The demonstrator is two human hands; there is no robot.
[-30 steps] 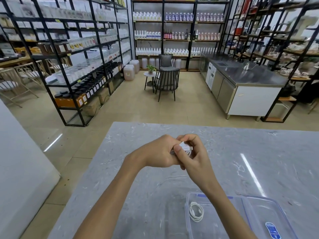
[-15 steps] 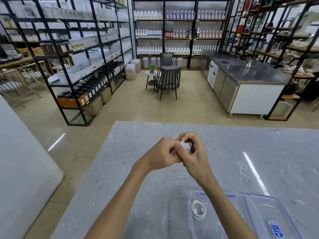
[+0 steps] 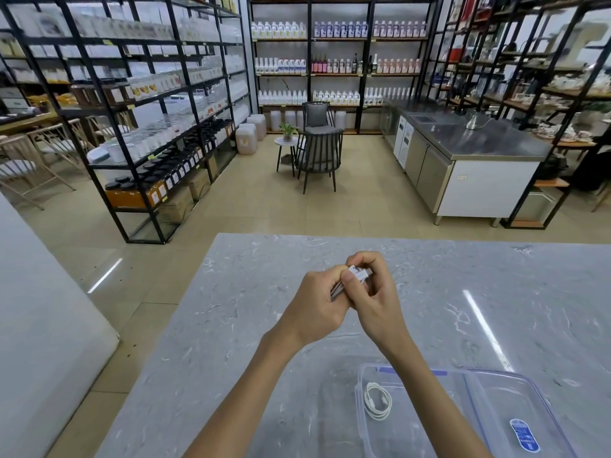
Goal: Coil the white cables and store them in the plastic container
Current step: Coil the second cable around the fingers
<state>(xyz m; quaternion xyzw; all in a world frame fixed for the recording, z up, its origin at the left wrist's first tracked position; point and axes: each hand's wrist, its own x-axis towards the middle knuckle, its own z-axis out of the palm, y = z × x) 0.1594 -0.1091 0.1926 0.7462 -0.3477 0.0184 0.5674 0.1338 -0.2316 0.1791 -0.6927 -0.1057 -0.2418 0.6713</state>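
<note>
White cable (image 3: 358, 274), bunched into a small bundle, sat between the two hands above the grey marble table (image 3: 231, 325), well beyond the plastic container (image 3: 370, 366). The left hand (image 3: 317, 305) was curled round the lower loops, and only a few dark-edged strands showed between its fingers and the right thumb. The right hand (image 3: 377, 302) pinched the upper end, thumb pressed on the near side and curled fingers behind. Most of the bundle was hidden by both hands, so how many turns it had could not be told. A pale, squarish tip poked out at the top, possibly a plug, though it was too small to be sure.

The clear container lay at the near edge of the table, cut off by the bottom of the view, and the right forearm crossed over its middle and hid part of it. Inside, near the left wall, a second coiled cable (image 3: 377, 400) lay flat on the bottom. To the right sat another clear panel (image 3: 515, 391) with a blue label (image 3: 524, 435), its text unreadable.
</note>
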